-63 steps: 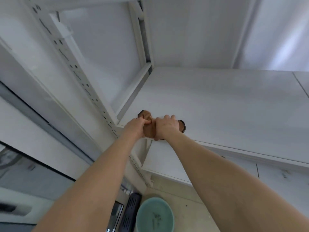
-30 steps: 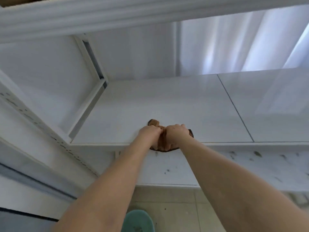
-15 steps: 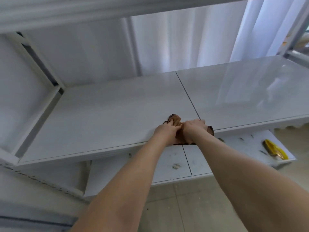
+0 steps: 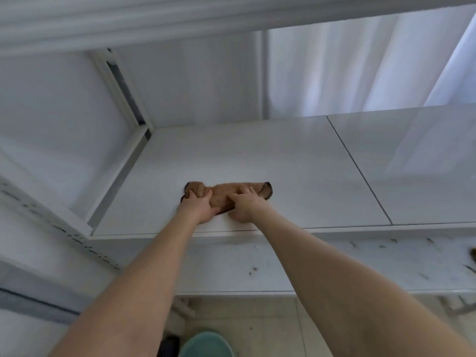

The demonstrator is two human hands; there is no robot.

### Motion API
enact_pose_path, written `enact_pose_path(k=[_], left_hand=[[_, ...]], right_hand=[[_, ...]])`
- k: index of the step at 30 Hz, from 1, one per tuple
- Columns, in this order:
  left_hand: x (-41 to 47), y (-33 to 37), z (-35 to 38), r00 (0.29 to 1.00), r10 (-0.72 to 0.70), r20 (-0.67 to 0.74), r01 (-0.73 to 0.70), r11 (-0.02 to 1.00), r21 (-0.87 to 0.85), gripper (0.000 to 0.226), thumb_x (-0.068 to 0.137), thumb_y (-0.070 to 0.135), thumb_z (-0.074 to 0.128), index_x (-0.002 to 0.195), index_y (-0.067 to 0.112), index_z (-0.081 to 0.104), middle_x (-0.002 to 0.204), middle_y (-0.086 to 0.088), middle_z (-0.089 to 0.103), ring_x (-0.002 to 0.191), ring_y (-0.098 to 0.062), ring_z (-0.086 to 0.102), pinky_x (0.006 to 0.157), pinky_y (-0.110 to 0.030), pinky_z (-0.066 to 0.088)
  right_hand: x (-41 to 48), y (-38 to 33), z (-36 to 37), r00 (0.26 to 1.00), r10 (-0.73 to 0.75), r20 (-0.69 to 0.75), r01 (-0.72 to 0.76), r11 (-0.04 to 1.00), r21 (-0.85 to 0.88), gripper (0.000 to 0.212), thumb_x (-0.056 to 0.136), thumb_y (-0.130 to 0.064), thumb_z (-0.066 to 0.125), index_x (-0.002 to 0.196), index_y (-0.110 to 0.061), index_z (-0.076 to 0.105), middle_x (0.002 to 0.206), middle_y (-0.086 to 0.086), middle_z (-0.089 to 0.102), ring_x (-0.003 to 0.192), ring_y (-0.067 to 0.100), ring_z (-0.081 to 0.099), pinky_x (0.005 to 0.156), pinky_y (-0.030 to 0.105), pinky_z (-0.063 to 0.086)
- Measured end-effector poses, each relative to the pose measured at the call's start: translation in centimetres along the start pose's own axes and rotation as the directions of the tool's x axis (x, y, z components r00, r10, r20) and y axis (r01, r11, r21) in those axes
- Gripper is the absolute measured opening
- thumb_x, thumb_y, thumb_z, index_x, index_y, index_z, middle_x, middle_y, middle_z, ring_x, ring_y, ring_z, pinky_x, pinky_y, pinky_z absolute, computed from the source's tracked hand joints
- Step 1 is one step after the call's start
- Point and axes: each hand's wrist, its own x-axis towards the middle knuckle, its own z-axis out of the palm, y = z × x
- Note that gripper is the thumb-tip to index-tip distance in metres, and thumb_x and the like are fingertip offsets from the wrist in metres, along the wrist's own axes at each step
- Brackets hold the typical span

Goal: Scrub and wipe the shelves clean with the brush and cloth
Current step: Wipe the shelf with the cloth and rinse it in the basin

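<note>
A brown cloth [image 4: 222, 191] lies spread on the white middle shelf [image 4: 296, 163], on its left panel a little back from the front edge. My left hand [image 4: 198, 206] presses on the cloth's bunched left end with its fingers laid over it. Beside it, my right hand [image 4: 246, 204] rests flat on the cloth's right half, fingers spread. The two hands almost touch. No brush is in view.
A lower shelf [image 4: 257, 269] sticks out below, speckled with dark dirt, with a yellowish item [image 4: 473, 253] at its right edge. The perforated upright [image 4: 64, 233] stands at left, an upper shelf [image 4: 180, 21] overhead, white curtains [image 4: 347, 68] behind. A teal basin [image 4: 206, 343] sits on the floor.
The cloth was bunched in both gripping hands at the shelf's front edge near the seam. It now lies spread out further left and back, with both hands flattened on it.
</note>
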Motion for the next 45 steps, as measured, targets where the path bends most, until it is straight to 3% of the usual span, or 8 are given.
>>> enact_pose_path(k=[8,15,20,24,28,32,39,45], left_hand=[[0.7,-7.3,-0.7,0.982,-0.172,-0.082,0.174,0.985,0.018,0.070,0.093,0.053,0.038,0.150,0.017,0.020,0.153,-0.014,0.023,0.132,-0.035,0.037,0.104,-0.041,0.036],[0.5,2.7,-0.3,0.989,0.098,-0.108,-0.099,0.995,-0.003,0.067,0.096,0.049,0.035,0.151,0.025,0.005,0.155,-0.021,0.005,0.133,-0.046,0.024,0.109,-0.047,0.026],[-1.2,13.2,-0.4,0.954,0.297,-0.046,-0.296,0.955,0.028,0.068,0.096,0.053,0.033,0.150,0.034,-0.002,0.157,-0.019,-0.002,0.136,-0.050,0.014,0.112,-0.052,0.023],[-2.4,18.5,-0.9,0.923,0.380,-0.060,-0.383,0.923,-0.038,0.057,0.092,0.049,0.044,0.144,0.031,0.028,0.153,-0.013,0.009,0.128,-0.047,0.028,0.107,-0.051,0.032],[-2.1,20.1,-1.3,0.924,0.333,-0.187,-0.364,0.916,-0.169,0.050,0.085,0.044,0.060,0.124,0.015,0.050,0.136,-0.011,0.027,0.112,-0.035,0.048,0.093,-0.041,0.045],[-0.1,18.8,-1.5,0.916,0.344,-0.207,-0.387,0.893,-0.229,0.056,0.085,0.034,0.063,0.130,0.008,0.040,0.136,-0.014,0.042,0.122,-0.033,0.044,0.101,-0.040,0.040],[5.0,9.8,-2.9,0.984,0.150,-0.101,-0.163,0.977,-0.134,0.075,0.092,0.053,0.043,0.152,0.027,0.006,0.157,-0.020,0.000,0.140,-0.049,0.008,0.116,-0.052,0.013],[8.0,-2.9,-3.5,0.991,-0.134,-0.024,0.129,0.980,-0.149,0.087,0.089,0.062,0.042,0.152,0.022,-0.002,0.154,-0.027,-0.007,0.141,-0.048,0.005,0.116,-0.050,0.016]], right_hand=[[3.5,-6.7,2.0,0.986,-0.146,0.085,0.147,0.989,-0.006,0.047,0.102,-0.027,0.034,0.148,-0.027,0.034,0.160,0.002,0.012,0.148,0.030,-0.001,0.119,0.049,0.005],[2.6,0.2,-1.1,0.989,0.145,-0.022,-0.145,0.989,0.035,0.047,0.099,-0.027,0.042,0.146,-0.022,0.039,0.155,0.004,0.027,0.144,0.029,0.018,0.115,0.046,0.026],[0.4,7.1,-4.4,0.860,0.437,-0.264,-0.443,0.896,0.041,0.027,0.095,-0.028,0.041,0.110,-0.020,0.062,0.123,0.006,0.058,0.117,0.028,0.048,0.084,0.036,0.039],[-0.8,11.8,-6.2,0.795,0.517,-0.316,-0.537,0.843,0.027,0.025,0.094,-0.030,0.048,0.109,-0.016,0.063,0.117,0.009,0.055,0.109,0.028,0.051,0.075,0.034,0.037],[-0.7,13.7,-7.2,0.809,0.533,-0.248,-0.515,0.846,0.139,0.024,0.094,-0.032,0.052,0.097,-0.013,0.065,0.087,0.005,0.058,0.085,0.025,0.060,0.063,0.028,0.042],[0.9,12.2,-6.8,0.850,0.457,-0.263,-0.418,0.888,0.193,0.014,0.094,-0.021,0.046,0.092,-0.014,0.059,0.107,0.010,0.060,0.097,0.027,0.059,0.068,0.031,0.043],[5.8,7.3,-6.9,0.966,0.200,-0.166,-0.182,0.976,0.120,0.037,0.089,-0.019,0.048,0.124,-0.018,0.060,0.130,0.008,0.057,0.121,0.028,0.051,0.091,0.031,0.044],[10.2,0.1,-5.8,0.991,0.051,-0.126,-0.046,0.998,0.042,0.030,0.089,-0.018,0.046,0.113,-0.011,0.061,0.123,0.010,0.053,0.112,0.030,0.051,0.087,0.032,0.042]])
